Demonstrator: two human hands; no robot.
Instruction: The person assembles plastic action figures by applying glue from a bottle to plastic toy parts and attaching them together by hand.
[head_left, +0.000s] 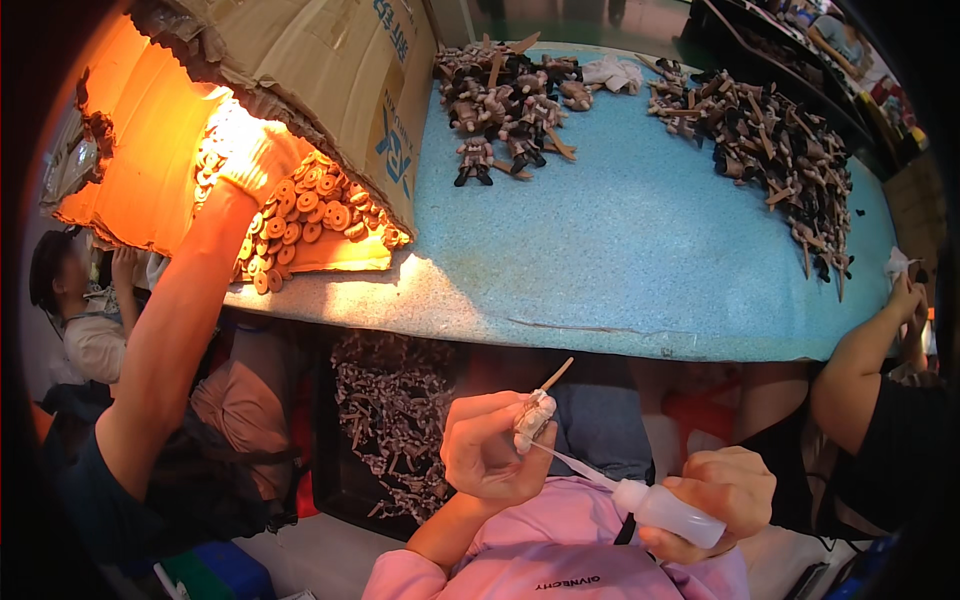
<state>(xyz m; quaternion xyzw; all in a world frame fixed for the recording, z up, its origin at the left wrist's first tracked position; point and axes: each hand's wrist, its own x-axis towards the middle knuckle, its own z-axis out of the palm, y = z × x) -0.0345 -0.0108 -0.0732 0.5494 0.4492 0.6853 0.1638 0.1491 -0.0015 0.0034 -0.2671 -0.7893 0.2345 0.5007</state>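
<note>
Between the fingertips of my left hand [482, 450] is a small pale toy figure [533, 420], with a thin tan stick-like piece [558, 373] pointing up from it. My right hand [730, 490] is wrapped round a small white squeeze bottle [680, 516]. The bottle lies tilted, and its long thin nozzle [578, 466] reaches to the lower side of the figure. Whether the tip touches the figure I cannot make out. Both hands are above my lap, in front of the table's near edge.
The blue-topped table [600, 240] bears heaps of figures at the back [510, 100] and right [770, 150]. A torn cardboard box [330, 70] holds round brown discs [310, 205]; a co-worker's gloved hand [265, 160] is in it. Figures fill a dark crate [390, 420] below. Another person's arm [850, 350] is at right.
</note>
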